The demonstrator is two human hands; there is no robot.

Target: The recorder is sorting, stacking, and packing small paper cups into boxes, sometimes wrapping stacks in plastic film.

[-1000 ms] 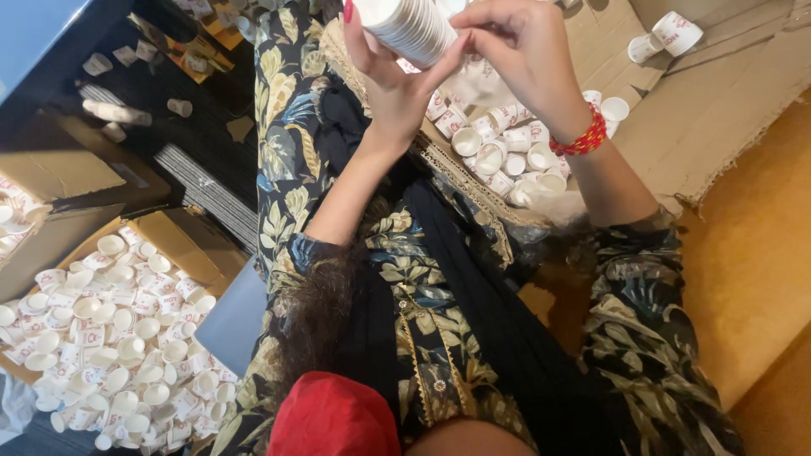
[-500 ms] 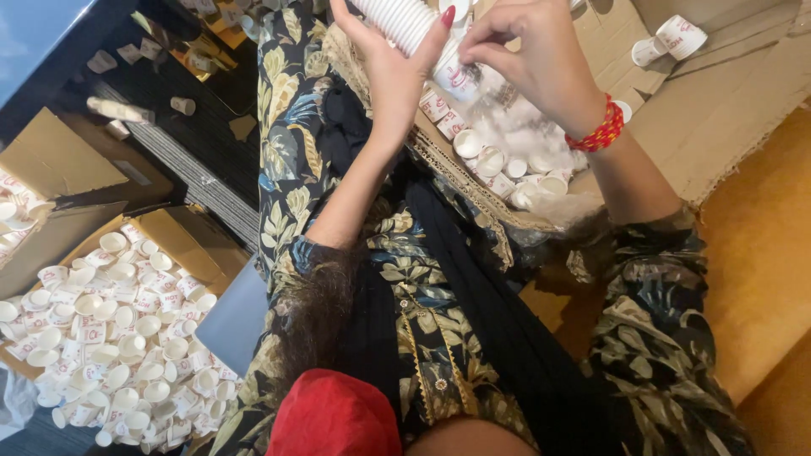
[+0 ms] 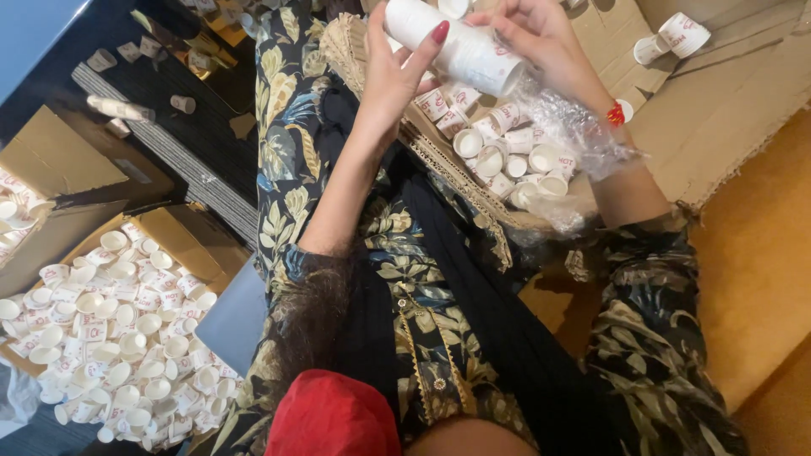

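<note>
Nearest the camera was a red cloth (image 3: pixel 334 418) at the bottom edge, with a dark floral garment (image 3: pixel 439 338) over the person's lap. To the near left, an open cardboard box (image 3: pixel 182 232) on the floor held a heap of small white paper cups (image 3: pixel 110 338). Farther out, a shallow cardboard tray (image 3: pixel 726 93) held more loose cups (image 3: pixel 507 148) under crumpled clear plastic wrap (image 3: pixel 574 127). Above that tray, the left hand (image 3: pixel 397 72) had its grip closed around a stacked sleeve of white cups (image 3: pixel 456 42), thumb across it. The right hand (image 3: pixel 541 34) pinched the same sleeve from the right, a red bracelet (image 3: pixel 616 114) at its wrist.
</note>
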